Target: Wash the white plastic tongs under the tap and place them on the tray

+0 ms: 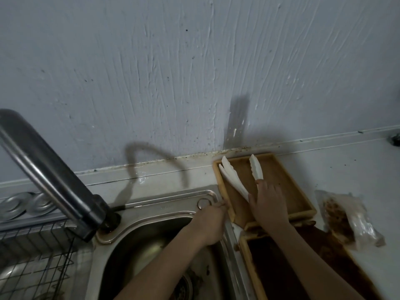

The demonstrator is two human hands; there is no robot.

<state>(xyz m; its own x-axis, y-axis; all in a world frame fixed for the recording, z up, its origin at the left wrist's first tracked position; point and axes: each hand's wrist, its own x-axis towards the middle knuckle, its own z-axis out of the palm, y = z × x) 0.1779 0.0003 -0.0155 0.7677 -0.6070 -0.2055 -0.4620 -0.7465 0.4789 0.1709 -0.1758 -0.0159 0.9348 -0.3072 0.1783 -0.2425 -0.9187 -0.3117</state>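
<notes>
The white plastic tongs [232,177] lie spread over the brown wooden tray [281,178] at the right of the sink, tips pointing toward the wall. My right hand [268,202] holds the tongs at their hinge end, over the tray's near half. My left hand [213,221] grips the tray's left rim beside the sink edge. The dark metal tap [49,172] arches over the steel sink [151,245] at the left; no water is visible running from it.
A second wooden tray [255,267] with a dark inside sits nearer me, below the first. A clear plastic bag with brown contents [348,219] lies on the white counter at the right. A wire rack [36,263] stands left of the sink. The grey wall rises behind.
</notes>
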